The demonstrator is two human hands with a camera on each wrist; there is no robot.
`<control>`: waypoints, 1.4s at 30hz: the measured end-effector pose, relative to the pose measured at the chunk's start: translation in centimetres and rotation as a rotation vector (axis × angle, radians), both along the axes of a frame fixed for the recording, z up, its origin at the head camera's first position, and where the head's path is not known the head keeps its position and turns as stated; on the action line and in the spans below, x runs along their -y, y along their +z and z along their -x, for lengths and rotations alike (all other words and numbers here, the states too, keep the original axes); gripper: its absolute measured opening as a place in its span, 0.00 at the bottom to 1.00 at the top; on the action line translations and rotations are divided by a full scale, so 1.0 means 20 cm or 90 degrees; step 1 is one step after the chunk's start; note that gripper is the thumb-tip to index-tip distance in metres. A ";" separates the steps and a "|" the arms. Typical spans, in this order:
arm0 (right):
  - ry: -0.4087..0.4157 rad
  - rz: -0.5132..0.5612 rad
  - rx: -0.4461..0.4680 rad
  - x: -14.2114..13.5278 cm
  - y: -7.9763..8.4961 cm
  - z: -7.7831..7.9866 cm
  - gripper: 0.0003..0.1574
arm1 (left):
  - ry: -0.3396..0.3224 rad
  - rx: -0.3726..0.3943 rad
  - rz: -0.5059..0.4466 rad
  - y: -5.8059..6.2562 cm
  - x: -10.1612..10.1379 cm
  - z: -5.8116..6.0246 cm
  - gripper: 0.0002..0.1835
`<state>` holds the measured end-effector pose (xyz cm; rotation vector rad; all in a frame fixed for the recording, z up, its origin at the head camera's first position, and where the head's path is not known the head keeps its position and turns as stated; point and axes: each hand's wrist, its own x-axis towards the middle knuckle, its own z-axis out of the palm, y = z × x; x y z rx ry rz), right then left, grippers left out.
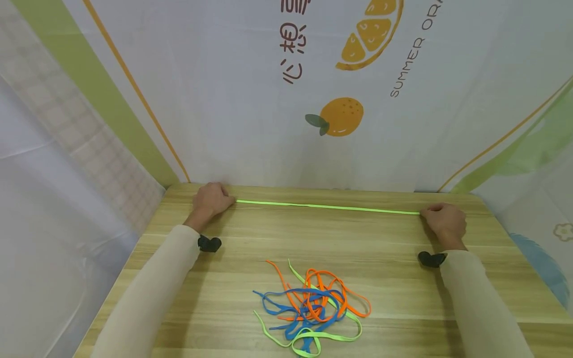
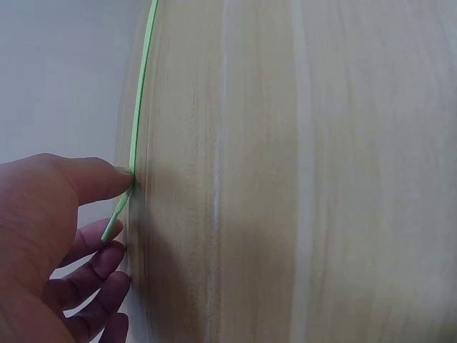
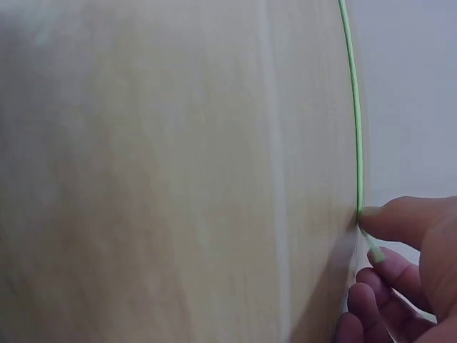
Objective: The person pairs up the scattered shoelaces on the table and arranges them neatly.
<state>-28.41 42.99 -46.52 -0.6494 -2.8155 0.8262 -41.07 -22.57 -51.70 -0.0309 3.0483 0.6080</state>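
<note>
A light green shoelace [image 1: 309, 205] stretches almost straight across the far part of the wooden table, between both hands. My left hand [image 1: 212, 199] pinches it near one end at the far left; in the left wrist view a short tip of the lace [image 2: 138, 93] sticks out past the thumb. At the far right, my right hand [image 1: 445, 220] pinches the other end. The right wrist view shows that lace [image 3: 358, 128] running under the thumb, with its short tip against a finger. In both wrist views the other fingers are loosely bent.
Nearer on the table [image 1: 233, 308] lies a tangled pile of an orange shoelace [image 1: 368, 309], a blue shoelace [image 1: 293, 290] and another green shoelace [image 1: 331, 336]. A white cloth [image 1: 250, 124] printed with oranges hangs right behind the far edge. More cloth hangs at both sides.
</note>
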 end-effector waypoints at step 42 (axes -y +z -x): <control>0.236 0.084 -0.204 0.43 0.17 -0.26 0.21 | -0.293 -0.133 -0.208 0.44 -0.49 -0.73 0.13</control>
